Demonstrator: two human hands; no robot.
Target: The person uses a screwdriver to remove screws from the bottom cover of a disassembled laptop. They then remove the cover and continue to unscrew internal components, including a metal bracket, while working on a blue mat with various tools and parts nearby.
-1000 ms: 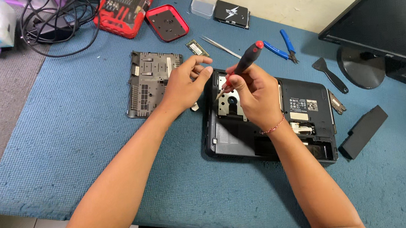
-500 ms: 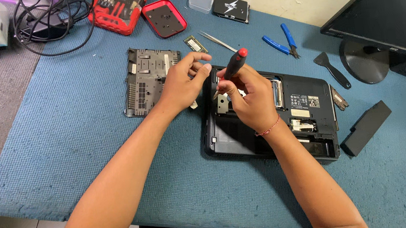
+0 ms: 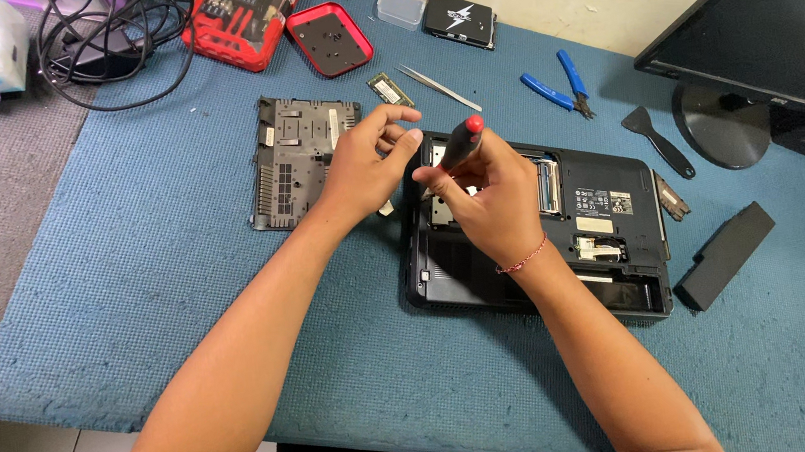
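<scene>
Since the earlier frame, the right hand (image 3: 490, 202) has tilted the black screwdriver with the red cap (image 3: 462, 142) more upright. Head view: the right hand's fingers close around the screwdriver over the opened black laptop base (image 3: 613, 234). The left hand (image 3: 366, 165), at 9 o'clock from it, pinches thumb to fingertips; what it pinches cannot be told. The grey plastic cover panel (image 3: 291, 158) lies at 9 o'clock on the blue mat (image 3: 130, 285).

One head-worn view looks steeply down, close over the blue table (image 3: 133, 314)
</scene>
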